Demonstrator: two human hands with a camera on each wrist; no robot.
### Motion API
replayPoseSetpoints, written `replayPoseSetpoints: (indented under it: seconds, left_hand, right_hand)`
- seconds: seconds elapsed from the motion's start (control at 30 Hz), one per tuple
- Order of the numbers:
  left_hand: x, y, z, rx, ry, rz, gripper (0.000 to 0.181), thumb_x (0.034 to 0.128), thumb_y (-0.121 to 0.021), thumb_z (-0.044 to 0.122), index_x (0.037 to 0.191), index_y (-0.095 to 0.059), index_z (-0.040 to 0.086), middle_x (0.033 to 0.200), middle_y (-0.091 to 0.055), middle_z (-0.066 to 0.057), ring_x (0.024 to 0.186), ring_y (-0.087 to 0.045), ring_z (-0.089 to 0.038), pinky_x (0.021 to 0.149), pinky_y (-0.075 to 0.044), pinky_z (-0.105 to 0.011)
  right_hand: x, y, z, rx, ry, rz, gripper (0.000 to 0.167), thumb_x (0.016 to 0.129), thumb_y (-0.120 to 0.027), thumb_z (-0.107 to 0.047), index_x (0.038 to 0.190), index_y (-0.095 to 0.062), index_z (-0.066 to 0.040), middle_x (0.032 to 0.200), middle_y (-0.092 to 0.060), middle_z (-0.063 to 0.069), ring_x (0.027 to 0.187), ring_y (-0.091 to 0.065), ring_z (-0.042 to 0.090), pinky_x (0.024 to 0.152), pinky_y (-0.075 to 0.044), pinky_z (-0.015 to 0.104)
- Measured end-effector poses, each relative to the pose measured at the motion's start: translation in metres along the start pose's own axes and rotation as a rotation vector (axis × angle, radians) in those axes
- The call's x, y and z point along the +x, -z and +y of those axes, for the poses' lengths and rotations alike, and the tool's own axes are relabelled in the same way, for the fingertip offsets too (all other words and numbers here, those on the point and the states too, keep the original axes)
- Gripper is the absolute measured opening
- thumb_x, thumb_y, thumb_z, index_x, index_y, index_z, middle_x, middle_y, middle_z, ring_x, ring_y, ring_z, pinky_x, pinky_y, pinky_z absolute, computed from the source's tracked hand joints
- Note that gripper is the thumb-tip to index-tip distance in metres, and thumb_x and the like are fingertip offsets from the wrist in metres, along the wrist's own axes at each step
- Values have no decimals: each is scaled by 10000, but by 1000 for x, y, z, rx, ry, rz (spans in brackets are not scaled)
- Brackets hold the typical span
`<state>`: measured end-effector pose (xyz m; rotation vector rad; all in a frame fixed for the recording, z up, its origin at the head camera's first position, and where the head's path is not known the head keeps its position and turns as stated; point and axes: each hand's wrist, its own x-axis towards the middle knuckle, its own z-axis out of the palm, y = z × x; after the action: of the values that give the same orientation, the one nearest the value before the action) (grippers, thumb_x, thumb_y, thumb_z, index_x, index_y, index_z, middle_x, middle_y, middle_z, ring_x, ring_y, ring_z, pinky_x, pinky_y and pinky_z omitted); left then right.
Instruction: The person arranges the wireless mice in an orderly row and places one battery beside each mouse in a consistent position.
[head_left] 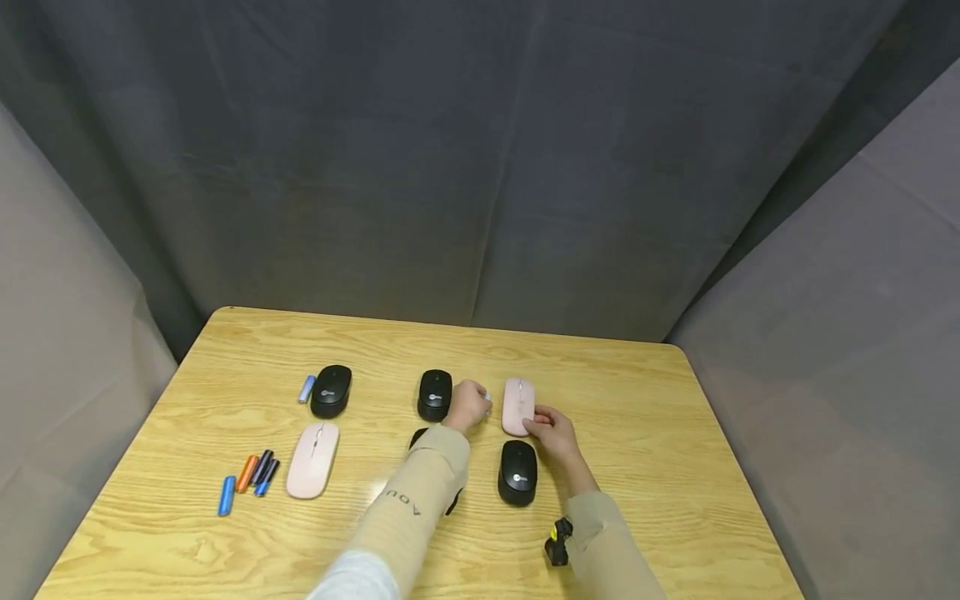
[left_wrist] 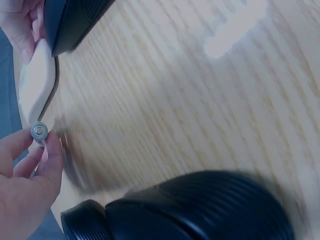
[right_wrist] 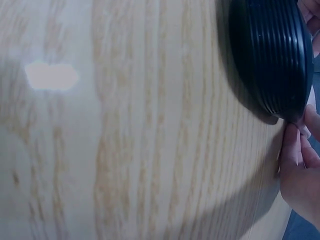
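My left hand (head_left: 468,406) pinches a small cylindrical battery (left_wrist: 39,131) between thumb and fingertips; its round metal end faces the left wrist camera. Just right of it lies a pale pink computer mouse (head_left: 517,404). My right hand (head_left: 557,435) grips that mouse by its near right corner, thumb and fingers at the edge. Close below the pink mouse sits a black mouse (head_left: 517,473), which hides part of the pink one in the right wrist view. Another black mouse (head_left: 435,394) stands directly left of my left hand.
Under the left sleeve, a black object (head_left: 418,435) is mostly hidden. Farther left are a black mouse (head_left: 331,391), a pink mouse (head_left: 312,461), a light blue battery (head_left: 307,389) and several coloured batteries (head_left: 246,473). A small black-and-yellow item (head_left: 557,542) lies beside the right sleeve.
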<state>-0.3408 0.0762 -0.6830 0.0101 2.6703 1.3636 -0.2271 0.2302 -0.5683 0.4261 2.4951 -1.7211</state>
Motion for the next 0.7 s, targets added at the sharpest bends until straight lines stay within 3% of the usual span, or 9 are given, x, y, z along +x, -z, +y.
replayPoseSetpoints:
  seconds: [0.1, 0.13, 0.23, 0.4, 0.47, 0.53, 0.7]
  left_hand:
    - [13, -19, -13, 16, -27, 58, 186, 742, -700, 153, 896, -702, 48, 823, -655, -55, 680, -589, -138, 570, -489, -249]
    - [15, -20, -15, 6, -20, 40, 184, 754, -697, 167, 903, -706, 60, 840, -659, -48, 701, -595, -142, 593, -497, -256]
    - [13, -24, -14, 20, -44, 82, 154, 752, -668, 137, 875, -704, 50, 819, -658, -61, 682, -590, -164, 582, -491, -262]
    - [-60, 41, 64, -21, 0, 84, 130, 747, -647, 32, 865, -676, -16, 836, -656, -118, 749, -606, -235, 666, -508, -314]
    - [-86, 65, 94, -31, 61, 58, 166, 746, -647, -11, 908, -658, -46, 894, -649, -158, 811, -606, -281, 720, -510, -361]
    - [-93, 69, 101, -39, 73, 63, 188, 748, -653, -8, 933, -649, -40, 917, -643, -159, 828, -602, -282, 729, -506, -363]
    - [-97, 70, 106, -37, 102, 69, 201, 741, -673, -8, 938, -642, -32, 906, -637, -145, 800, -599, -266, 706, -505, -347]
  right_hand:
    - [0, 1, 0, 6, 3, 3, 396, 825, -645, -47, 1160, -527, 126, 891, -575, 132, 744, -505, 93, 618, -435, 136]
    - [0, 0, 1, 11, 3, 3, 396, 824, -646, -45, 1160, -526, 126, 890, -575, 130, 742, -505, 91, 618, -436, 135]
    - [0, -1, 2, 26, 6, 0, 397, 823, -648, -44, 1157, -524, 130, 884, -568, 119, 745, -499, 87, 618, -437, 132]
    - [0, -1, 4, 21, 9, 3, 399, 822, -652, -54, 1155, -526, 125, 887, -563, 111, 748, -498, 88, 621, -438, 133]
    - [0, -1, 4, 15, 11, 7, 398, 820, -654, -55, 1155, -530, 121, 888, -567, 114, 746, -502, 88, 622, -441, 135]
    - [1, 0, 4, 10, 19, 8, 398, 820, -655, -55, 1152, -528, 126, 887, -570, 122, 748, -506, 94, 626, -442, 139]
    - [2, 1, 5, -7, 13, 10, 397, 823, -659, -71, 1152, -536, 114, 908, -571, 133, 786, -522, 131, 642, -444, 150]
